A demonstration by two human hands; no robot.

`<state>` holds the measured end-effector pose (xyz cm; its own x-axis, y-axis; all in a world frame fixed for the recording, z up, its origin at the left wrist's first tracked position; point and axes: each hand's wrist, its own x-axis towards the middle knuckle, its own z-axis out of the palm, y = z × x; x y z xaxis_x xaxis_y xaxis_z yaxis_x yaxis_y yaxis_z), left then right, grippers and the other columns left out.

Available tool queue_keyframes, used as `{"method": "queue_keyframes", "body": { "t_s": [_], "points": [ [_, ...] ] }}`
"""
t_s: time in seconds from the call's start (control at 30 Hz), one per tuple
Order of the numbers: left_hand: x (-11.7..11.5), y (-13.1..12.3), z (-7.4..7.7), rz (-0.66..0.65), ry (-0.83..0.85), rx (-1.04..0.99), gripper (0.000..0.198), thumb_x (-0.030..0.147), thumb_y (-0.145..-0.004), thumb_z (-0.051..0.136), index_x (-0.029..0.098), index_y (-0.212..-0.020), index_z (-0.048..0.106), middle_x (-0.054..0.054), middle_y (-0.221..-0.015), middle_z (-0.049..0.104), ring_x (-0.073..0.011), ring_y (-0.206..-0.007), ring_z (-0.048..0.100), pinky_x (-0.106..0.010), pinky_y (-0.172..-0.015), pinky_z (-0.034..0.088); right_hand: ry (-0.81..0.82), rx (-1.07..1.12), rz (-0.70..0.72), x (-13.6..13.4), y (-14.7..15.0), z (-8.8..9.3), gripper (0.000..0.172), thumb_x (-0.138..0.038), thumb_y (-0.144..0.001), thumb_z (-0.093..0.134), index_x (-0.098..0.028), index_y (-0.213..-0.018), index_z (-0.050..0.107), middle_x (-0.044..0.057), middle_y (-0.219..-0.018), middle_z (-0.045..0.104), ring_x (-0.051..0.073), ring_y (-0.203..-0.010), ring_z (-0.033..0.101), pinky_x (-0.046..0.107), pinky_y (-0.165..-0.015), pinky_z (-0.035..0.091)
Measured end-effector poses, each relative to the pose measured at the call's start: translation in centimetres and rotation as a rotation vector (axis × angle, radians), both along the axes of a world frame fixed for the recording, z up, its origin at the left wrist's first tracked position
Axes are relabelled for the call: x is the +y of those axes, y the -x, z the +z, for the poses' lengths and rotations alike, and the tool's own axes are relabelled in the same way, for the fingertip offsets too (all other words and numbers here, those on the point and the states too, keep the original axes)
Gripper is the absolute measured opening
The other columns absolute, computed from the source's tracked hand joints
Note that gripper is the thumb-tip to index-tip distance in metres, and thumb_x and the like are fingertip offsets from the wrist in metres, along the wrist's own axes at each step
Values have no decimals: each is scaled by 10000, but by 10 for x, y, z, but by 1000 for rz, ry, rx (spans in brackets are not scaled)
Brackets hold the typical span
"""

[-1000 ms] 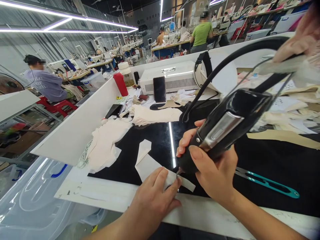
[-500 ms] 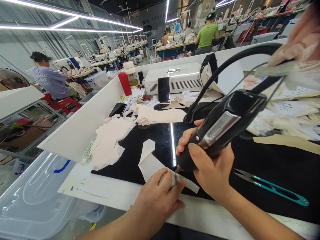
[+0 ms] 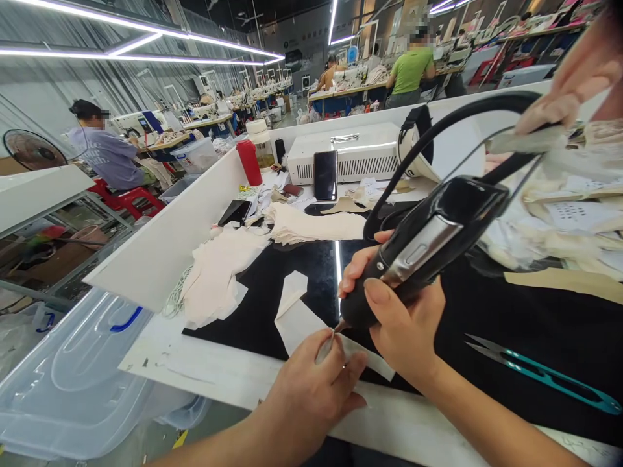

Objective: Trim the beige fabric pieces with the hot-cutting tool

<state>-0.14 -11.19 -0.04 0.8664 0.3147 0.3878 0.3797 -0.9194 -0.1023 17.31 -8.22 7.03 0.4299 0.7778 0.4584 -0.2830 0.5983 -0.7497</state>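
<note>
My right hand (image 3: 406, 311) is wrapped round a black handheld tool (image 3: 433, 240) with a silver strip, its narrow tip pointing down to the left. That tip meets the edge of a cream fabric piece (image 3: 304, 321) lying folded on the black mat (image 3: 243, 324). Just below the tip, my left hand (image 3: 316, 383) pinches the fabric; a small greyish item by its thumb is too hidden to make out. Teal thread snips (image 3: 559, 383) lie at the right. Stacked cream pieces (image 3: 214, 272) rest at the left, with another stack (image 3: 316, 224) behind.
A phone (image 3: 326, 175) leans on a white vented box (image 3: 365, 152). A red cup (image 3: 249, 162) and jar stand left of it. Another person's hand (image 3: 569, 97) shows at upper right by the cable. A clear lidded bin (image 3: 87, 370) is at lower left.
The tool's tip and my left fingers have shifted slightly left along the fabric. My left fingertips are drawn closer to the tip. The whole view has shifted a little.
</note>
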Motion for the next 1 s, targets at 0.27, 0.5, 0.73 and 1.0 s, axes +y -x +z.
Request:
{"method": "queue_keyframes", "body": {
  "t_s": [0.27,0.5,0.73,1.0],
  "points": [
    [-1,-3,7,0,-19,-19,477,454,-1215,713,60,-1485,716,-94,-1296,855,-255,-1301,772,-421,-1233,616,-17,8,13,-2,-1,-2,412,-355,-967,962,-315,-1266,681,-59,-920,769,131,-629,637,292,-551,603],
    [-1,-5,6,-15,-21,-9,460,447,-1195,757,55,-1435,736,-83,-1320,853,-257,-1293,774,-413,-1194,633,-11,-35,-11,-1,-1,2,263,-344,-994,928,-294,-1082,685,-58,-868,768,132,-643,671,284,-583,619],
    [2,0,5,4,-104,-69,430,436,-1226,689,59,-1428,740,-88,-1191,849,-243,-1236,775,-407,-1172,623,38,-4,-31,-4,-3,0,462,-504,-941,990,-313,-1206,664,-53,-903,759,157,-653,699,310,-562,626],
    [1,1,4,34,-123,-10,450,478,-1244,643,91,-1455,731,-106,-1224,843,-248,-1289,760,-396,-1188,623,25,-10,-24,-5,-2,0,415,-387,-962,964,-319,-1235,660,-56,-899,757,148,-637,685,295,-535,611]
  ]
}}
